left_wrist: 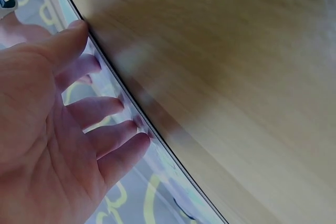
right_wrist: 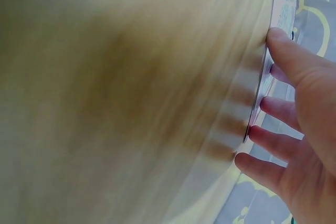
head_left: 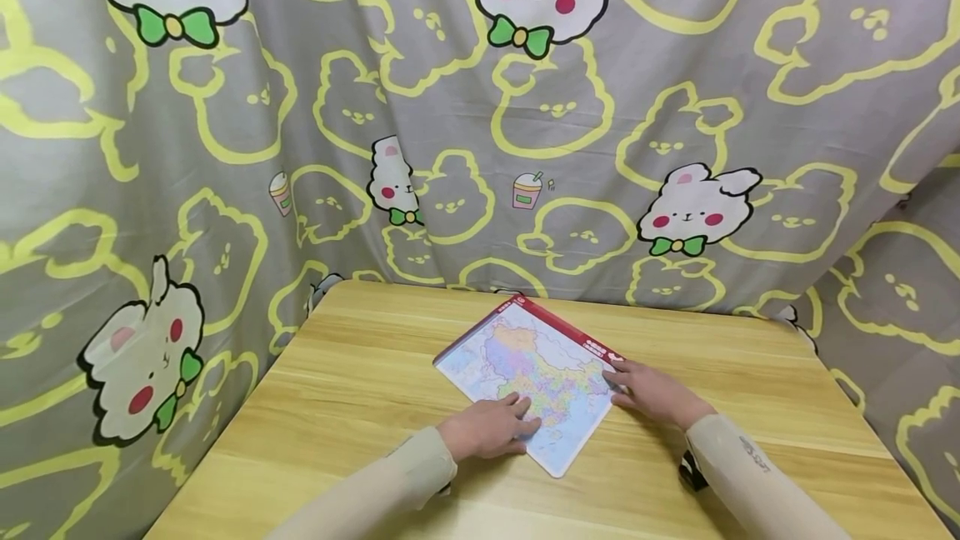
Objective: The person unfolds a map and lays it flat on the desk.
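A map (head_left: 547,377) lies flat and slanted on the wooden table (head_left: 322,415), its red band toward the far side. It sits between the two hands: the left hand (head_left: 489,428) rests on its near-left edge, fingers spread onto the print; the right hand (head_left: 654,392) touches its right corner, fingers apart and extended. Behind the table hangs a grey curtain (head_left: 450,119) with yellow outlines and white cartoon animals.

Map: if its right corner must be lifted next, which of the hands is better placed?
Probably the right hand: its fingers are at that corner of the map. The left hand lies across the near-left edge, farther from it.
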`<action>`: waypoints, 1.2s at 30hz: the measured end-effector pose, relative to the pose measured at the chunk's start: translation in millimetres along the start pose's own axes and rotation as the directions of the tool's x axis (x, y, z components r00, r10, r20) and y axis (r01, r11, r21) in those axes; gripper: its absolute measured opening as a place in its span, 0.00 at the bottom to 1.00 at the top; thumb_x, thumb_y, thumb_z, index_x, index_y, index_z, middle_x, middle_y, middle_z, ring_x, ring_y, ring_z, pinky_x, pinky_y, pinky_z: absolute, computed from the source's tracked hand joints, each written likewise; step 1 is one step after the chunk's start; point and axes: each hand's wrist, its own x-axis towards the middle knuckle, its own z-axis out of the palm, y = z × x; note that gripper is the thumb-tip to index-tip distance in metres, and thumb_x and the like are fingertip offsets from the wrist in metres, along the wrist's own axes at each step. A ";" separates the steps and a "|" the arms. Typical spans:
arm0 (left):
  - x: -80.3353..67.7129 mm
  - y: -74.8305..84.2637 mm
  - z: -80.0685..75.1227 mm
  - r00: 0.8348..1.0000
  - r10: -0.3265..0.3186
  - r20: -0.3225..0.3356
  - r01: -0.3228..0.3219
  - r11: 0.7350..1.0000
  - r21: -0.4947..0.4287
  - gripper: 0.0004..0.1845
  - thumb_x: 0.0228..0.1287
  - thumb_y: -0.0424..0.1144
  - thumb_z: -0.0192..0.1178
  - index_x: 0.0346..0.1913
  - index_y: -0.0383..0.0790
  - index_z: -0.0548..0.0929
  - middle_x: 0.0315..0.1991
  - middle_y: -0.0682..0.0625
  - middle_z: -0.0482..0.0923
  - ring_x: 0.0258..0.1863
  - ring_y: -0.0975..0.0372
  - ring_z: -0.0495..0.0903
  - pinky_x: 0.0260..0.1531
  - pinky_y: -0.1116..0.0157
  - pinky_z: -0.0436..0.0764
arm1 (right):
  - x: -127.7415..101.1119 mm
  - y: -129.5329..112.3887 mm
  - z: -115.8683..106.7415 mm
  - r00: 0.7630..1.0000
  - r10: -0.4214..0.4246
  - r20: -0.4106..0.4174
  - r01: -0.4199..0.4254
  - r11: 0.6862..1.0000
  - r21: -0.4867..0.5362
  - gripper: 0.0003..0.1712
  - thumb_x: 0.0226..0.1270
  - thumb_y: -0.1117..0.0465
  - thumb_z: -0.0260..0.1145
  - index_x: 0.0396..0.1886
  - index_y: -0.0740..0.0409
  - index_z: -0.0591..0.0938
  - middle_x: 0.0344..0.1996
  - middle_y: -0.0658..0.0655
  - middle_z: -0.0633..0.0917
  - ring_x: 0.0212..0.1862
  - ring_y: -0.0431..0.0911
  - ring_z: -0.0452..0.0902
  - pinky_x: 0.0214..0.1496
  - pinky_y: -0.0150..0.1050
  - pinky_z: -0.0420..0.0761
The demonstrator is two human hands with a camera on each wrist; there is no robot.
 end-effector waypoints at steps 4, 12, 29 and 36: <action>1.6 1.5 -2.0 1.000 -0.002 0.008 0.002 1.000 0.002 0.26 0.70 0.56 0.47 0.70 0.60 0.65 0.69 0.50 0.61 0.67 0.56 0.61 0.57 0.64 0.71 | 3.3 3.4 1.3 1.000 0.023 0.001 -0.023 1.000 -0.014 0.26 0.66 0.53 0.63 0.59 0.64 0.77 0.57 0.70 0.74 0.57 0.65 0.70 0.56 0.58 0.71; 7.7 4.0 1.3 1.000 0.002 0.009 -0.002 1.000 0.019 0.26 0.70 0.55 0.47 0.70 0.60 0.65 0.69 0.50 0.61 0.67 0.56 0.62 0.55 0.64 0.72 | 9.0 9.2 2.9 0.997 0.069 0.026 -0.068 0.997 -0.026 0.28 0.67 0.51 0.62 0.61 0.63 0.76 0.59 0.69 0.73 0.59 0.64 0.69 0.57 0.57 0.70; 6.7 -1.4 3.8 1.000 -0.013 -0.001 0.013 0.997 -0.071 0.28 0.71 0.54 0.47 0.72 0.57 0.61 0.71 0.46 0.57 0.70 0.54 0.56 0.63 0.63 0.62 | 6.9 0.0 2.1 0.996 0.090 0.005 -0.089 0.995 -0.037 0.26 0.67 0.54 0.62 0.59 0.64 0.76 0.58 0.70 0.73 0.58 0.65 0.70 0.57 0.59 0.70; -3.1 -21.0 4.4 0.997 -0.073 -0.013 0.071 0.990 -0.121 0.30 0.70 0.55 0.49 0.72 0.53 0.62 0.71 0.44 0.56 0.70 0.52 0.55 0.65 0.62 0.60 | -1.9 -29.6 -3.0 0.999 0.051 -0.013 -0.051 0.999 -0.011 0.24 0.66 0.56 0.63 0.58 0.65 0.77 0.58 0.70 0.74 0.59 0.64 0.69 0.59 0.59 0.68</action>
